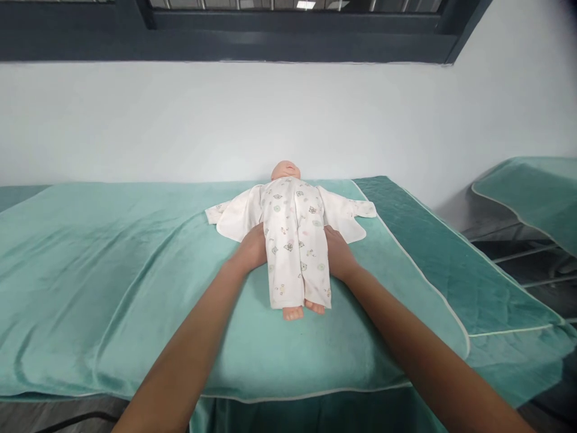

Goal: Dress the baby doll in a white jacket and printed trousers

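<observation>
A baby doll (285,169) lies on its back on the green cover, head toward the wall and bare feet (293,313) toward me. It wears white baby clothes (297,234) with small printed figures. Long legs reach down to the feet, and both sleeves (364,208) are spread out sideways. White flaps (238,216) of cloth fan out beside the body. My left hand (253,248) is closed at the left side of the clothes, at about hip height. At the opposite side, my right hand (339,254) is closed against the cloth. Fingertips of both hands are hidden.
A light green cover (135,270) with pale piping drapes over the bed, with folds at left. A darker green cover (451,264) shows at right. The white wall (180,120) and a dark window frame (270,42) stand behind. Another green-covered surface (536,192) is at far right.
</observation>
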Demonstrator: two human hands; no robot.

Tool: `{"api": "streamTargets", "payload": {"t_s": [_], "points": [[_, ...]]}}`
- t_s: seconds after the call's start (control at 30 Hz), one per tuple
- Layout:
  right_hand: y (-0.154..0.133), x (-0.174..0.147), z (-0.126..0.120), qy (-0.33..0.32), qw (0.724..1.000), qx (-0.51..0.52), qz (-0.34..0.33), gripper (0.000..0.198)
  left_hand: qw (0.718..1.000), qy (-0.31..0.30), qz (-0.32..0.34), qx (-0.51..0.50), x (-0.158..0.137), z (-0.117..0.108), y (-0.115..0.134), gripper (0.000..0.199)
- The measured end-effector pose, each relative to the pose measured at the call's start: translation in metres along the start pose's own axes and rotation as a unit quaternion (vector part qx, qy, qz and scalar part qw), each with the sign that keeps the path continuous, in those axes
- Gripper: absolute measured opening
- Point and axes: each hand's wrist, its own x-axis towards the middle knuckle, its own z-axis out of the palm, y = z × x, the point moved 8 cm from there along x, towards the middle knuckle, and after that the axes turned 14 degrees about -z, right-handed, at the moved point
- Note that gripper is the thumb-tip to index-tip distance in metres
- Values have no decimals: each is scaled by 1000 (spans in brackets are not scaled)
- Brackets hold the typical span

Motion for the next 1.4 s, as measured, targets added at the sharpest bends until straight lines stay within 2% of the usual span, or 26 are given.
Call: {"api": "streamTargets", "payload": {"t_s": [0.1,0.27,0.43,0.6,0.73,0.8,0.93,1.1,1.2,1.27,1.4], "points": [[-3,3,0,-6,1000,-13,-2,26,999,-8,-40,-12,2,-1,-2,42],[-6,10,2,-8,1000,-22,1,20,999,4,-40,-11,0,-3,-3,49],[-9,1,-9,40,996,76,30,20,999,11,-37,-1,-3,-6,-1,51],[-11,-12,-23,88,981,161,70,32,998,44,-45,24,-4,-11,1,41],[-9,-16,-30,127,967,197,101,32,992,69,-75,75,-6,-12,-6,34],[-12,-14,-33,127,971,185,85,31,991,74,-69,87,-8,-11,-8,26],[-27,-7,-34,103,986,129,1,33,989,89,-49,110,-15,-11,-11,22],[-22,-13,-20,68,995,76,6,23,987,106,-8,123,-34,-11,-11,21],[-24,-22,-17,50,996,78,9,12,993,92,-8,74,-45,-15,-13,24],[-23,-30,-19,55,993,94,37,16,996,81,-27,5,-50,-20,-17,25],[-9,-43,-27,127,970,177,109,20,982,85,-109,-131,-54,-32,-35,24]]}}
